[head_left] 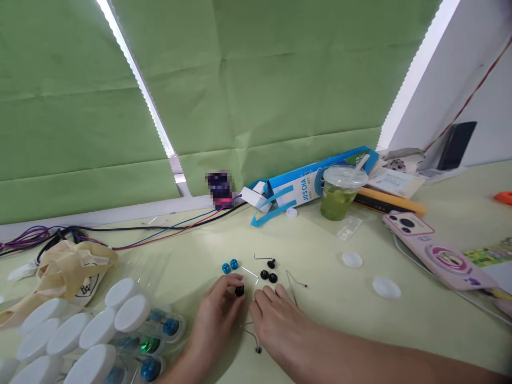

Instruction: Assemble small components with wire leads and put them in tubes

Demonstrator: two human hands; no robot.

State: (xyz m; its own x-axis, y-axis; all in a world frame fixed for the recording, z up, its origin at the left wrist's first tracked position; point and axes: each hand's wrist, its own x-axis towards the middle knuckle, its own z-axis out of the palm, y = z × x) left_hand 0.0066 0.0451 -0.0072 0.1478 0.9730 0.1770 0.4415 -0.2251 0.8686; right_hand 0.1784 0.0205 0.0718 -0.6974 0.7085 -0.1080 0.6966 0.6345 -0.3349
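Observation:
My left hand (218, 304) pinches a small round black part (239, 290) between thumb and fingers, just above the table. Beside it my right hand (278, 314) is closed, knuckles up; whatever its fingers hold is hidden. Beyond the hands lie two blue knob-like parts (230, 265) and several black round pieces (268, 276). An L-shaped hex key (251, 275) rests between them, with a second bent metal rod (263, 258) farther back. A thin bent wire (296, 281) with a dark tip is right of the black pieces. Another bent wire (256, 344) lies between my wrists.
Clear tubes with white caps (98, 328) crowd the front left, blue and green parts inside some. Behind are a beige cloth strap (68, 269), cables (132, 228), a blue-and-white bag (296, 189) and a green drink cup (340, 197). White discs (386, 288) and a pink phone (440, 250) lie right.

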